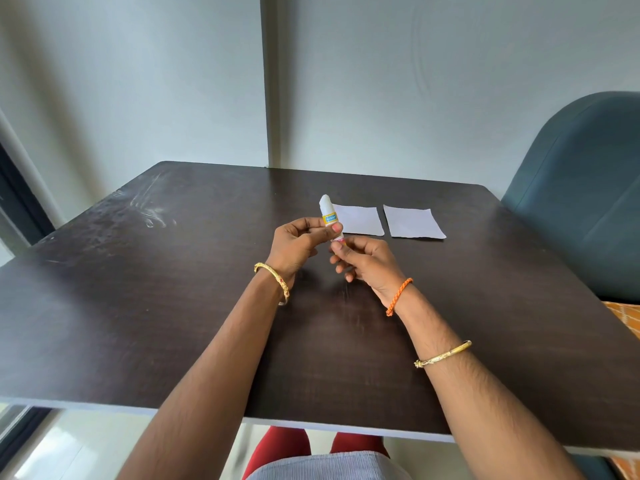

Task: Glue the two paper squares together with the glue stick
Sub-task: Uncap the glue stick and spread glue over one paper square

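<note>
Holding the glue stick (329,216) up off the table with both hands, that's what's going on. It's a small white tube with a yellow label band, tilted a bit with the rounded white end pointing away from the person. Left hand (298,244) has its fingers and thumb curled round the middle of the tube, right hand (363,259) pinches the lower end with thumb and fingertips, so both grips are closed on the stick. Can't tell if the cap is on or off, that white end is too blurry

Just behind the hands, the two paper squares (388,221) lie flat on the dark wooden table (173,306), side by side with a thin gap between them, not overlapping. The left one sits right behind the stick from this angle

Gold bangle (273,280) on the left wrist, an orange braided thread (399,296) on the right wrist plus another gold bangle further up that forearm. A blue-grey padded chair (585,188) stands at the table's right side, pale wall behind everything
</note>
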